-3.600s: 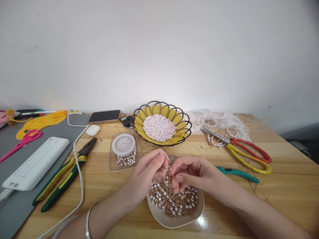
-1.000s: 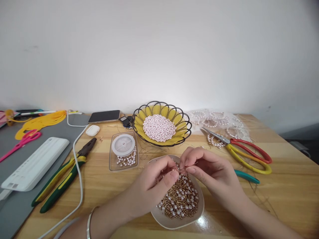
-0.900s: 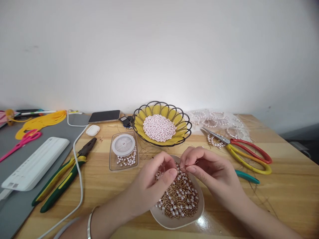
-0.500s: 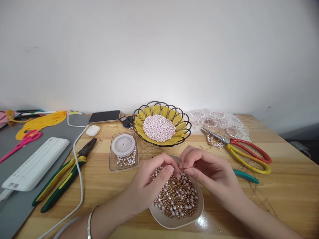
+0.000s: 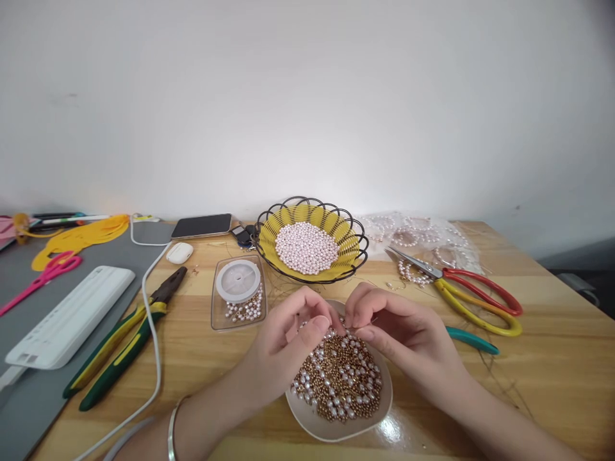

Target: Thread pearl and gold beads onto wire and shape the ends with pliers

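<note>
Over a pale bowl filled with gold and pearl beads, both of my hands are close together. My left hand is closed, its thumb and fingers bent toward each other above the bowl's left side; whatever lies between them is too small to name. My right hand pinches with thumb and forefinger at the bowl's far right edge, around something thin that I cannot make out. Just beyond stands a yellow basket with a black wire rim, holding many small pearl beads.
Left of the bowl are a clear box with a spool, pliers, a white power strip and a cable. Scissors, a teal handle and bagged bead strands lie to the right. A phone rests near the wall.
My left hand has shifted slightly left, and its fingers have moved a little. My right hand stays nearly where it was, still pinching.
</note>
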Demonstrator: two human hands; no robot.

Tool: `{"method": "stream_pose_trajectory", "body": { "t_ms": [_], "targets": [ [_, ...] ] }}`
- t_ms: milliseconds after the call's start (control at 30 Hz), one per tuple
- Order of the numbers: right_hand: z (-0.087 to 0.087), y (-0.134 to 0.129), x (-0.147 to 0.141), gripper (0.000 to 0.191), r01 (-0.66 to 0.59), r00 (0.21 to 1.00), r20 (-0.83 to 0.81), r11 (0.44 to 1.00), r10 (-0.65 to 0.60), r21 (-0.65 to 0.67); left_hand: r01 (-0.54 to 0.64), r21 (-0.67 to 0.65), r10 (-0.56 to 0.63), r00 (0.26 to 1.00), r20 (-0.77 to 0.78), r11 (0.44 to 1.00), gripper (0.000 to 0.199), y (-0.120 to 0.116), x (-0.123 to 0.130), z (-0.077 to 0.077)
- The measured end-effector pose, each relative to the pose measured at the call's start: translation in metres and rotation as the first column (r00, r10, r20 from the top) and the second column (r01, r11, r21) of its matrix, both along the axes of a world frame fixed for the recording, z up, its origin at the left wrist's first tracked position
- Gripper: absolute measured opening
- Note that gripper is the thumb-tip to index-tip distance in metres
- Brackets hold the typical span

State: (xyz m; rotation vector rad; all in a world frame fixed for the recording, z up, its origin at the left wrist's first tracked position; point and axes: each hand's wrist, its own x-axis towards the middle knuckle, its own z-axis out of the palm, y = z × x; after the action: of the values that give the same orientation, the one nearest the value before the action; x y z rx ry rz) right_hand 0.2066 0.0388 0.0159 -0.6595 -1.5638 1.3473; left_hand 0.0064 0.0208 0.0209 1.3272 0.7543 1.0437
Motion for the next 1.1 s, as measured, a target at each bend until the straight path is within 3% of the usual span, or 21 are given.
{"method": "stream_pose_trajectory", "body": {
  "t_ms": [233, 433, 667, 800, 1000, 1100],
  "targets": [
    [-0.0001, -0.0020, -0.0017, 0.008, -0.111, 0.994, -0.022, 0.993, 0.110, -0.045, 0.189, -0.025, -0.190, 0.978, -0.081, 0.982, 0.045, -0.0007, 0.0019, -0.0012],
    [0.0025, -0.0018, -0.0019, 0.010, -0.072, 0.997, 0.011, 0.997, 0.072, -0.005, 0.100, -0.043, -0.106, 0.980, -0.165, 0.994, 0.035, -0.0007, -0.0009, -0.0047],
    [-0.0016, -0.0005, 0.0002, 0.009, -0.006, 1.000, 0.024, 1.000, 0.006, -0.003, -0.002, 0.056, 0.011, 0.988, -0.154, 0.998, 0.028, 0.0009, -0.0023, -0.0022],
    [-0.0013, 0.0003, -0.0007, 0.009, 0.018, 1.000, 0.015, 1.000, -0.018, -0.005, 0.005, 0.086, 0.004, 0.994, -0.111, 0.996, 0.024, 0.0020, -0.0004, 0.0000],
    [0.0022, -0.0004, -0.0024, 0.009, -0.017, 1.000, -0.012, 1.000, 0.017, 0.003, 0.106, -0.071, -0.105, 0.994, 0.020, 0.992, 0.022, -0.0007, -0.0003, -0.0033],
    [0.0013, -0.0008, -0.0013, 0.007, -0.009, 1.000, -0.004, 1.000, 0.009, 0.000, 0.141, -0.080, -0.140, 0.990, 0.025, 0.987, 0.024, -0.0020, -0.0006, -0.0044]
  ]
}}
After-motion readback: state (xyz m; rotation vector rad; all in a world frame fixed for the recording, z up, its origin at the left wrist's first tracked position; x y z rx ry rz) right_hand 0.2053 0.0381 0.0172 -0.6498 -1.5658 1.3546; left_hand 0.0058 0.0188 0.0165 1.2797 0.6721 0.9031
